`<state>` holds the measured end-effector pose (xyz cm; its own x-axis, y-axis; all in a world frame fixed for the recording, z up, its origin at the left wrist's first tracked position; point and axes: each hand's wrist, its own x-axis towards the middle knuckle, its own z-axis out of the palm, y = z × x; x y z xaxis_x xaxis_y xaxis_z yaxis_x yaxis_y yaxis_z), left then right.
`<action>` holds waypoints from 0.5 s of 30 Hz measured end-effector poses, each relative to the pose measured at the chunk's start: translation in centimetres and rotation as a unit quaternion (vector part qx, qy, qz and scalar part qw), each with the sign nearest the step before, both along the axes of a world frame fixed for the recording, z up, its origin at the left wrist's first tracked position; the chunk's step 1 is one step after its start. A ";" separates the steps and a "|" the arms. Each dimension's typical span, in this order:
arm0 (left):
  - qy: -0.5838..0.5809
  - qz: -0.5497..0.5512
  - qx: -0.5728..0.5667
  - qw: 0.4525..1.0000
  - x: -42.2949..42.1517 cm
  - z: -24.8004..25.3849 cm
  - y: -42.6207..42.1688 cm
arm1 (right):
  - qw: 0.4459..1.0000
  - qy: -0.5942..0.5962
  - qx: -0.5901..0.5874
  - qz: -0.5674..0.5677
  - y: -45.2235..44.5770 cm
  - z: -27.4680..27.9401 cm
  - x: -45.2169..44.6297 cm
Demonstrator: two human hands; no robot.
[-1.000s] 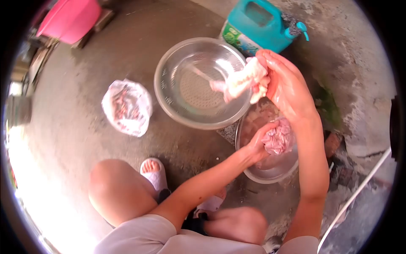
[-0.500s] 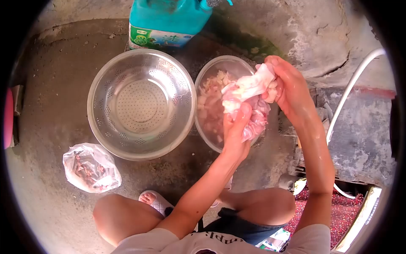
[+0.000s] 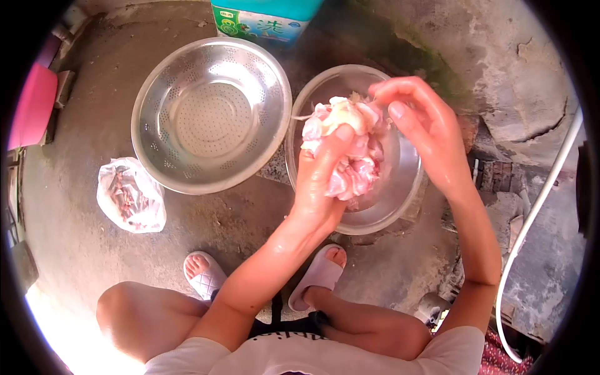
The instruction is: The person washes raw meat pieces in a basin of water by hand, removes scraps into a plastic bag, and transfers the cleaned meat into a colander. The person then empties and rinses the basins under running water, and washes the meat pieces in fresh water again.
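My left hand (image 3: 320, 172) grips a lump of raw chicken (image 3: 356, 140), pale pink with yellowish fat and skin, thumb pressed on top. The lump is above a metal basin (image 3: 407, 187) of cloudy water and hides much of what lies inside it. My right hand (image 3: 431, 128) hovers just right of the chicken, thumb and fingers bent but apart, with nothing visible between them. A thin pale strand (image 3: 301, 117) sticks out from the chicken's left side.
Left of the basin stands a perforated steel colander (image 3: 212, 119). An open plastic bag (image 3: 131, 197) with small reddish pieces lies on the concrete floor. Behind is a teal detergent jug (image 3: 269, 22). A pink tub (image 3: 34, 106) sits far left; a white hose (image 3: 537, 225) runs along the right.
My right hand has let go of the skin it held and moved slightly away. The left hand keeps the chicken and has moved a little left. The camera view has shifted.
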<state>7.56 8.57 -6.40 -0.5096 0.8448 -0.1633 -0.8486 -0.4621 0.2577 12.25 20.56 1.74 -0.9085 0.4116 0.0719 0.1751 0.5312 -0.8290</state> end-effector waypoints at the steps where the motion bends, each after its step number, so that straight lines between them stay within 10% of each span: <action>1: -0.028 0.011 -0.021 0.999 0.5 0.6 0.1 | 0.985 0.049 0.162 0.016 0.4 0.3 0.6; 15: 0.019 -0.044 -0.071 0.996 4.0 1.5 0.5 | 0.886 0.186 0.413 0.103 1.1 0.4 4.1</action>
